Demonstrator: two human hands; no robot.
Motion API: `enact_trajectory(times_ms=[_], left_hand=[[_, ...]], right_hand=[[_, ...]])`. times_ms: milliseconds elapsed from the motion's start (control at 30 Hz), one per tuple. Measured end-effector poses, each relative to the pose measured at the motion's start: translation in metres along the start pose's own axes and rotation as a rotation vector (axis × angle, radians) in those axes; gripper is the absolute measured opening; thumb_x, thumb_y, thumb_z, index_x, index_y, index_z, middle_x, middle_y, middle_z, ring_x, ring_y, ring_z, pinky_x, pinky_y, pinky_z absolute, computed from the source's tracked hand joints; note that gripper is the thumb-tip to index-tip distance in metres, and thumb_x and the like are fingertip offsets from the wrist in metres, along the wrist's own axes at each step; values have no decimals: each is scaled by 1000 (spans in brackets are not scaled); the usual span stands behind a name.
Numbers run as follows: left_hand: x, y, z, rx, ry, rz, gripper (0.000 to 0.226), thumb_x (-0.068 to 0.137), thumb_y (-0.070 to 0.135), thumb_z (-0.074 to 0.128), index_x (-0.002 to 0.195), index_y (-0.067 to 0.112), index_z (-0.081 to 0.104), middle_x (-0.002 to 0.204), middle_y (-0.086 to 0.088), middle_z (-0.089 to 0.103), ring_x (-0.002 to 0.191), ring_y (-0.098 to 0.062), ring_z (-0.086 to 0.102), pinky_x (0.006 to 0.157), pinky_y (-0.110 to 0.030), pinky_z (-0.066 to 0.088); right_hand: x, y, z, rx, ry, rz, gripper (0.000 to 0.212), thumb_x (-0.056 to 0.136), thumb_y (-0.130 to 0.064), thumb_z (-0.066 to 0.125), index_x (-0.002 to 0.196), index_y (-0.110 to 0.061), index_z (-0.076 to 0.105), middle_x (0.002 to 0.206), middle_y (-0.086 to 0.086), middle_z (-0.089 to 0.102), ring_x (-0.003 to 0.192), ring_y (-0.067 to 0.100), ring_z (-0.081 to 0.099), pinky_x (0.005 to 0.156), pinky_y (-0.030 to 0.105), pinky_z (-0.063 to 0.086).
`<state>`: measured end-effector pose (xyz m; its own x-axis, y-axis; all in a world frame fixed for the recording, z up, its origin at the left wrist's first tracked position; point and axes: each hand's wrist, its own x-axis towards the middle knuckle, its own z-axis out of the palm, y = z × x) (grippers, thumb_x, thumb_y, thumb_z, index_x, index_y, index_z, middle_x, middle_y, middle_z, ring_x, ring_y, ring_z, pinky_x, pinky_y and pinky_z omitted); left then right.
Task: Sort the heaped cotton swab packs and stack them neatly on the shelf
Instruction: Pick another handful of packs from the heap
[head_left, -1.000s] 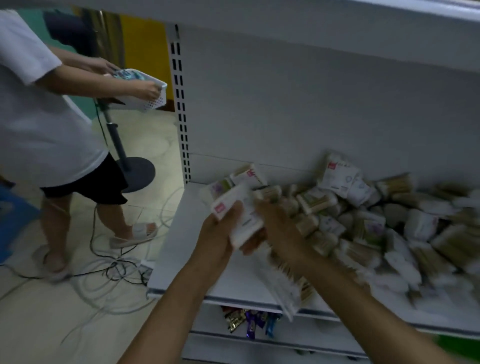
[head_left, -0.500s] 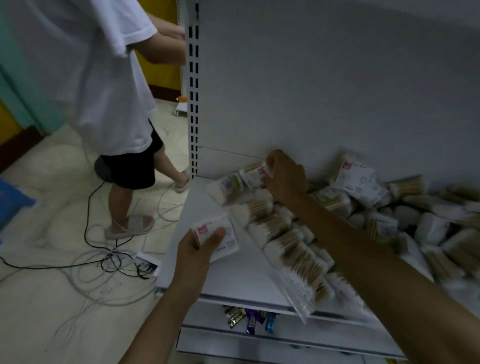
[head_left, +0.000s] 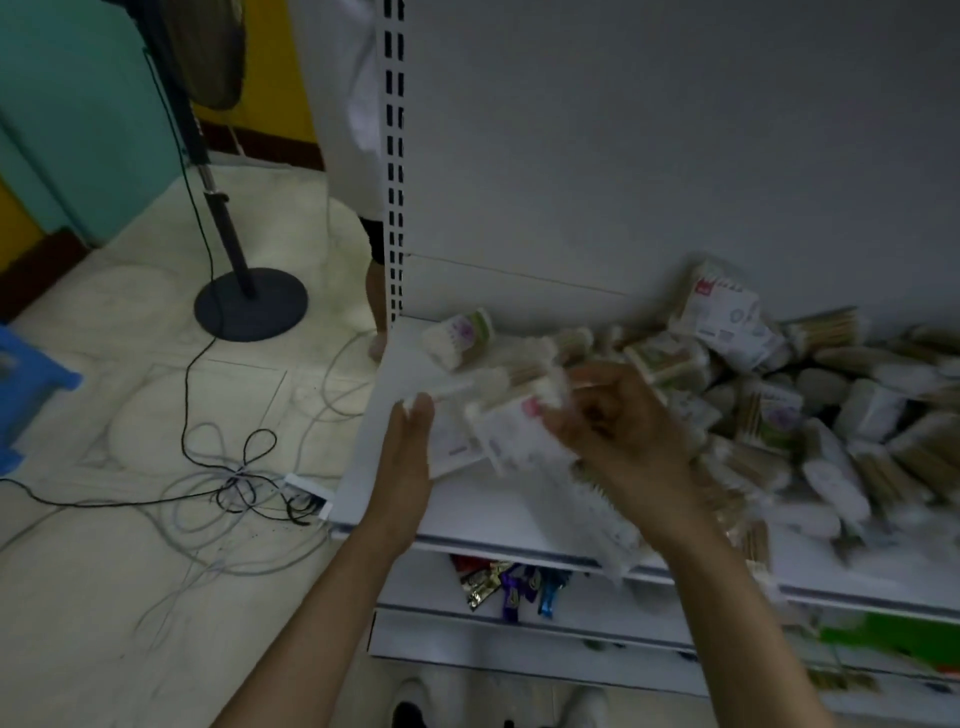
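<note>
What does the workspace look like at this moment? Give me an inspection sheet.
Surface: white shelf board, left end bare, right side covered.
Job's things: heap of cotton swab packs, unsorted; no neat stack seen.
Clutter: foil sachets on the lower shelf.
Hands: left hand, fingers straight against a flat white pack; right hand pinches a red-labelled pack; both blurred.
Cables: tangled cables on the floor left of the shelf.
Surroundings: fan stand, blue stool, another person behind the slotted upright.
</note>
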<state>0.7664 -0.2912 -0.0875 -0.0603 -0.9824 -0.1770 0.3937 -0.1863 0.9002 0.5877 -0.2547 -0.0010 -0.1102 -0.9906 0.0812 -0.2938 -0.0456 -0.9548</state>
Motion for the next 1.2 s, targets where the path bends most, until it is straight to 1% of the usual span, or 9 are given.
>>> enact_trajectory(times_ms=[67,233,400,533,667,733,933,1067,1200], left_hand=[[-4,1,-7,13,-63,-2,108,61,79,65,141,10,43,137,-11,54,127,-26,52,108,-48,39],[-35,4,19,360,-402,139,62,66,33,78,119,16,50,115,6,62,106,2,60,88,-14,44],[-33,7,45,320,-427,158,51,72,-6,76,110,17,53,102,8,66,90,3,66,75,-12,50],[-21,-7,33,105,-305,10,43,69,8,81,106,14,61,92,2,74,88,-17,70,72,-27,58],[-12,-14,20,-133,-274,-125,71,36,43,96,94,16,67,82,0,73,78,-14,70,67,-29,59],[-13,-14,22,-128,-244,-133,87,27,51,96,100,14,66,89,0,74,86,-15,71,68,-28,58],[-20,-14,27,-143,-239,-108,63,20,54,95,76,30,79,86,6,75,82,-11,72,66,-25,58],[-23,-13,30,-183,-240,-130,63,19,48,97,76,28,79,87,3,75,82,-15,72,65,-29,59],[-23,-7,29,-260,-204,-181,65,12,47,97,70,25,79,81,5,75,77,-12,72,61,-27,59]], right_hand=[[-13,9,5,-139,-82,-43,12,82,-30,71,92,-27,65,89,-14,68,84,5,63,74,23,49],[-27,15,10,-248,-4,-251,12,80,-32,68,90,-24,69,98,-5,57,94,3,55,82,11,42],[-24,7,10,-177,104,-317,14,79,-32,68,92,-26,68,98,-5,56,94,3,55,81,9,41],[7,14,-32,-263,308,-186,14,89,-22,64,100,-31,63,101,-8,62,86,-2,57,75,12,45],[66,27,-99,-587,618,-148,38,82,-25,66,113,-6,57,110,15,61,102,29,56,85,31,44],[89,24,-119,-718,580,-93,52,85,-31,64,128,-9,47,122,15,57,113,34,51,93,42,43],[126,29,-137,-1265,329,149,65,90,-48,55,140,-11,37,136,16,44,123,35,40,100,42,32],[124,20,-133,-1180,368,101,57,80,-39,71,125,-12,49,128,17,41,117,34,41,94,41,37],[96,11,-120,-721,417,-135,42,78,-17,74,109,-6,48,110,13,46,91,24,50,68,24,37]])
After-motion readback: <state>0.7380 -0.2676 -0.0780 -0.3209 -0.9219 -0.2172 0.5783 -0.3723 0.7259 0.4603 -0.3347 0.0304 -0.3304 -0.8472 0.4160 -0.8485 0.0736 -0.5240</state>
